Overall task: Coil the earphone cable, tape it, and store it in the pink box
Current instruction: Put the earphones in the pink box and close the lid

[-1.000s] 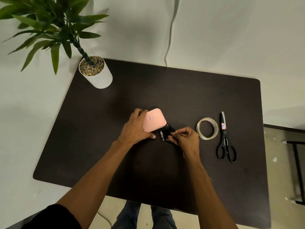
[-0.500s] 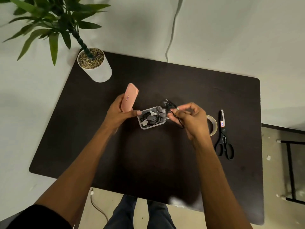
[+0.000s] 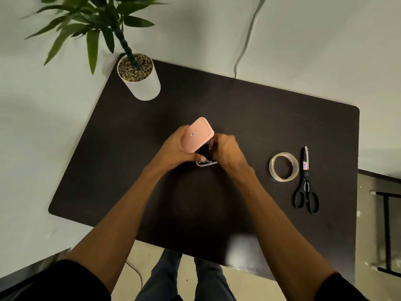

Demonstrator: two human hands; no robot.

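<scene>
At the middle of the dark table my left hand (image 3: 173, 148) holds the pink lid (image 3: 196, 135) tilted over the small clear box (image 3: 206, 163). Black earphone cable (image 3: 205, 152) shows inside the box, below the lid's lower edge. My right hand (image 3: 226, 152) is at the box's right side with its fingers curled against the cable and the box rim. Whether it grips the cable or only presses it I cannot tell. Most of the box is hidden by both hands.
A roll of clear tape (image 3: 283, 167) lies to the right, with black scissors (image 3: 304, 181) beside it. A white pot with a green plant (image 3: 138, 77) stands on the table's far left corner. The table's near edge (image 3: 195, 256) runs above my legs.
The lid, held upright to the left of the open box half a second ago, has come down tilted over it. My right hand has lowered the earphone cable into the box.
</scene>
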